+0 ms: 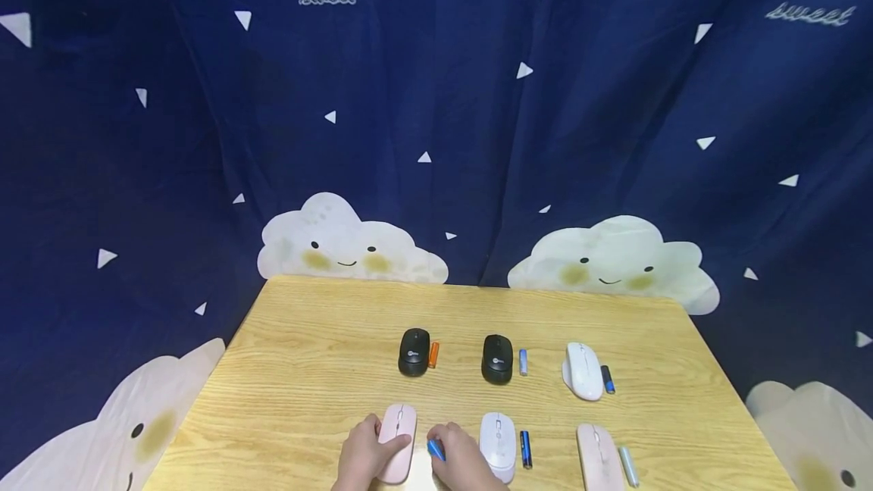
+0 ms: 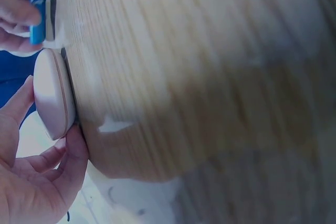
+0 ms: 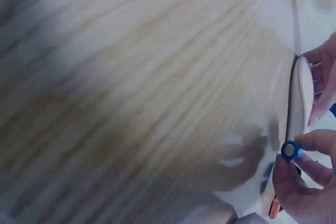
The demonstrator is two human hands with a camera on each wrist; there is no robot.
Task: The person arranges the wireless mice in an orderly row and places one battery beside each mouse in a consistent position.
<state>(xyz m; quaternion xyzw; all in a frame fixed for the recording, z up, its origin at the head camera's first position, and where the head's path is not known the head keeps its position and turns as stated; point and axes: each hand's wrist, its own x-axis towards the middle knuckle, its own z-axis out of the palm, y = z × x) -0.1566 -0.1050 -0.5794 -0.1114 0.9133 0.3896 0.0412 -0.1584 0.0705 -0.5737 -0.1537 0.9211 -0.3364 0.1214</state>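
Note:
A pale pink computer mouse (image 1: 398,426) lies on the table near its front edge. My left hand (image 1: 360,451) grips it, thumb over the near part and fingers along its left side. In the left wrist view the mouse (image 2: 51,95) is seen side-on between thumb and fingers. Just to its right, my right hand (image 1: 462,458) pinches a blue battery (image 1: 436,449) between thumb and fingertips. The right wrist view shows the battery's round metal end (image 3: 289,150) pointing at the camera.
Behind stand two black mice (image 1: 414,352) (image 1: 497,359) and a white mouse (image 1: 584,372), with an orange battery (image 1: 433,355), a light blue battery (image 1: 523,362) and a dark battery (image 1: 608,379). Front right are a white mouse (image 1: 498,445), a blue-black battery (image 1: 526,449), a pink mouse (image 1: 600,457) and a pale battery (image 1: 629,466).

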